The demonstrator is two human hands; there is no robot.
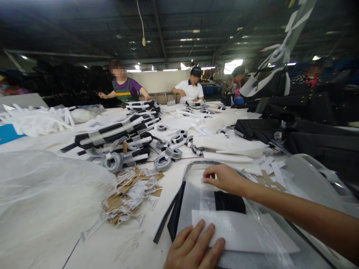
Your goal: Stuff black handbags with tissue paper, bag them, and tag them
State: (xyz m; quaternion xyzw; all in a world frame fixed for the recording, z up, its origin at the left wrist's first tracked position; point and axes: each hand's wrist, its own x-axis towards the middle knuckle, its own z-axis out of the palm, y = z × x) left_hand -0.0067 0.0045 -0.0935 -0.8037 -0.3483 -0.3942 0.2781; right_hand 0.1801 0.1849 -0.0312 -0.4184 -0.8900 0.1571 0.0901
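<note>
A dark bag (176, 216) lies in front of me, with a pale translucent sheet over much of it and a wrapped, curved handle (188, 169) at its far end. Flat on a white sheet (238, 229) across the bag rests my left hand (198, 248), its fingers apart. My right hand (224, 178) is above the handle's loop, thumb and fingertips pinched together; whatever may be between them is too small to make out. A black patch (230, 202) shows between the two hands. Dark straps stick out on the bag's left side.
Left of the bag is a heap of tags with strings (126, 194). Beyond lie coiled wrapped straps (162, 163) and stacked black-and-white bundles (112, 132). Plastic film (50, 194) covers the left side; black bags (322, 149) are piled right. Two people work across the table.
</note>
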